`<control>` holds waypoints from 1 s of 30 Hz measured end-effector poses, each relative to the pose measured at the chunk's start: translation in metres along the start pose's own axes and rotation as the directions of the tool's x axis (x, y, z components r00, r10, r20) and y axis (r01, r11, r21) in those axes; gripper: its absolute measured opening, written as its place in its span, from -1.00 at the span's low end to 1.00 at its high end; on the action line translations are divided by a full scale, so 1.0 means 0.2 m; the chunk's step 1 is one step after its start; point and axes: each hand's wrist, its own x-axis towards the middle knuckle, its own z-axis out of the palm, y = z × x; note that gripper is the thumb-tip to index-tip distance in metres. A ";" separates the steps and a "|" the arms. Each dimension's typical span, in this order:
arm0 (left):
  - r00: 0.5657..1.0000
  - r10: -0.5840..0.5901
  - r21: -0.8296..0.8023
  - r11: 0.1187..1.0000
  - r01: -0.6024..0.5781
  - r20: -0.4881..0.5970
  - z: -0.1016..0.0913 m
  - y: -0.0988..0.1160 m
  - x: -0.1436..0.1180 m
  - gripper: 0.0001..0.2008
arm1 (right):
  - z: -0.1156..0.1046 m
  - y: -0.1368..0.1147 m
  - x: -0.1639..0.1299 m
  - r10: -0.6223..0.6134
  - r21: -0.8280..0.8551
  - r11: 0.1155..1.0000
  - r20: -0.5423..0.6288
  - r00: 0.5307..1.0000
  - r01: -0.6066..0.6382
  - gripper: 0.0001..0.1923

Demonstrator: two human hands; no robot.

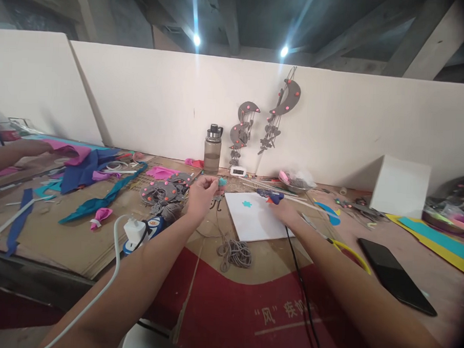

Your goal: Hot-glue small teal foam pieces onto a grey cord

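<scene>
Between the thumb and fingers of my left hand [202,193] is a small teal piece [222,182], raised just left of a white board [264,224]. My right hand [284,211] grips a blue hot glue gun [270,195] with an orange trigger, over the board's right side. The gun's black cord [301,292] trails down toward me. A teal flower-shaped cutout [247,204] lies flat on the board, near its upper left. Below the board's left edge rests a loose bundle of grey cord [236,254].
Grey felt with pink dots [168,189] and a power strip [148,232] lie left. A bottle [212,150] stands by the wall under hanging moon ornaments [287,98]. Yellow-handled scissors [349,253] and a black phone [394,276] lie right. Another person's arm [13,155] reaches in far left.
</scene>
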 end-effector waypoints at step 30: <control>0.996 0.055 -0.064 0.996 -0.059 -0.076 0.04 0.08 -0.03 -0.86 | -0.02 -0.36 -0.49 -0.517 0.519 0.613 -0.305 0.799 0.595 -0.76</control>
